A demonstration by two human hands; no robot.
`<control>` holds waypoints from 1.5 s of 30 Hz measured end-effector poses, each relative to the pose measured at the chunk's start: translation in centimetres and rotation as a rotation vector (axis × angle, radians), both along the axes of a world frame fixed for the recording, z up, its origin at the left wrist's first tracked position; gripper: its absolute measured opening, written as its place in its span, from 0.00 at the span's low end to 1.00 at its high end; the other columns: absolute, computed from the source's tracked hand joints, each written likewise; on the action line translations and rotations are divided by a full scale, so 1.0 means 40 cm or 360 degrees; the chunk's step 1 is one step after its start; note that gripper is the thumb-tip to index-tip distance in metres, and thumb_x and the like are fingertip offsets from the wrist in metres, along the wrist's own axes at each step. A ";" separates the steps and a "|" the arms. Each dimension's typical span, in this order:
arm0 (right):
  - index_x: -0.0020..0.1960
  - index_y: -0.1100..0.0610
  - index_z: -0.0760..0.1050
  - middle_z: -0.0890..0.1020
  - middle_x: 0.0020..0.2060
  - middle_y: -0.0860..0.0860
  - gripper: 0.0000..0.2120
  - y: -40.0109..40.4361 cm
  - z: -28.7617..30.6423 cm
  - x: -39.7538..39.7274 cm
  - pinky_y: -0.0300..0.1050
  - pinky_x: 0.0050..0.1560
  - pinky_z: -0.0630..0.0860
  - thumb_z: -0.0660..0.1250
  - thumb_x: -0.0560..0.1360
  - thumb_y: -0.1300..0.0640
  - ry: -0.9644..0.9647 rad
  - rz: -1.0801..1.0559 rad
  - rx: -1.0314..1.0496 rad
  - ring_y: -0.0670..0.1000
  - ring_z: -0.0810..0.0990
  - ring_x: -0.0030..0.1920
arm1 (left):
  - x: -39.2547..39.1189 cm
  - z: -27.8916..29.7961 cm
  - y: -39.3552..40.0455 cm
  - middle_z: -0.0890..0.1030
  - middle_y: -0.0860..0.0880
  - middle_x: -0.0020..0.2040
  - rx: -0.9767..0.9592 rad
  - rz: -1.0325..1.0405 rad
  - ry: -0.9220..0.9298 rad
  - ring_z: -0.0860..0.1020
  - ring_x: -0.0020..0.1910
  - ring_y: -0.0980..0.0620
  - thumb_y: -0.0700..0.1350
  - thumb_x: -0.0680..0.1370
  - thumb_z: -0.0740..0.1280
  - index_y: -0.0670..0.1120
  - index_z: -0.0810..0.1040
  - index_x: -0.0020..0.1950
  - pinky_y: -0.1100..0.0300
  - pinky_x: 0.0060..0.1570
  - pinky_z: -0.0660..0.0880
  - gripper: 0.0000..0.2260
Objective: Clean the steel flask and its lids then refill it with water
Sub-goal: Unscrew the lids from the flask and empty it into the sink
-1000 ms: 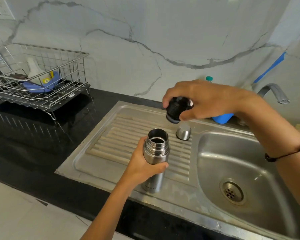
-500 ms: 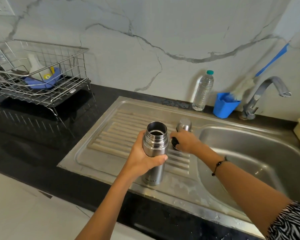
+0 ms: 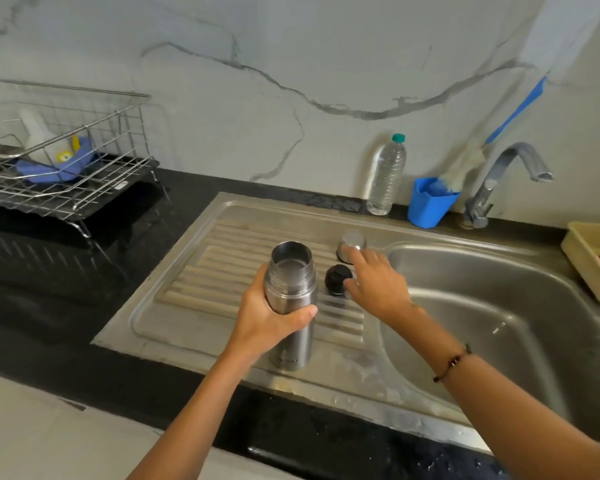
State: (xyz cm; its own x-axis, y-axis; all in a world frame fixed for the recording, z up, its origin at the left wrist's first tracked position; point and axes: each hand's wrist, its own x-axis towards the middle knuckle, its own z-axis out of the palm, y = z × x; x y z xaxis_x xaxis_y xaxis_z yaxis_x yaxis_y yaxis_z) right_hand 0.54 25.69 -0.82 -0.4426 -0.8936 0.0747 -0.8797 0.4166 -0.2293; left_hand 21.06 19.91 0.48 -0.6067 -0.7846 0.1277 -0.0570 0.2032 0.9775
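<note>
The left hand (image 3: 267,320) grips the steel flask (image 3: 291,306) round its middle, holding it upright with its mouth open on the ribbed drainboard (image 3: 205,271) of the steel sink (image 3: 499,306). The right hand (image 3: 378,285) hovers with relaxed fingers, holding nothing, just beside the round black inner lid (image 3: 337,279). The shiny steel cup lid (image 3: 351,244) stands upside down behind it.

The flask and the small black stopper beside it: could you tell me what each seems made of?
Flask: apparently brushed stainless steel, grey with soft streaked reflections. Black stopper: probably matte plastic, dull black with barely any shine.
</note>
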 end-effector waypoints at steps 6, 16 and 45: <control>0.68 0.52 0.66 0.72 0.63 0.52 0.21 0.237 -0.069 -0.092 0.49 0.57 0.71 0.60 0.77 0.50 -0.0027 -0.0334 0.0178 0.55 0.67 0.65 | -0.076 0.018 0.028 0.81 0.57 0.45 -0.0175 -0.0084 -0.0021 0.80 0.45 0.60 0.56 0.55 0.75 0.56 0.72 0.53 0.68 0.42 0.76 0.28; 0.46 0.55 0.78 0.82 0.45 0.53 0.26 0.688 -0.201 -0.267 0.47 0.54 0.68 0.45 0.74 0.42 -0.0230 -0.0877 0.0465 0.57 0.78 0.51 | -0.385 0.067 0.156 0.78 0.61 0.45 -0.0573 -0.0589 -0.0320 0.76 0.43 0.68 0.51 0.60 0.80 0.55 0.69 0.54 0.76 0.41 0.69 0.29; 0.46 0.56 0.79 0.81 0.41 0.52 0.24 0.701 -0.211 -0.278 0.42 0.39 0.67 0.53 0.79 0.41 -0.0321 -0.0931 0.0302 0.51 0.76 0.39 | -0.893 -0.071 0.229 0.76 0.47 0.48 -0.1623 -0.1418 -0.1244 0.77 0.43 0.46 0.53 0.64 0.75 0.47 0.66 0.58 0.48 0.44 0.79 0.28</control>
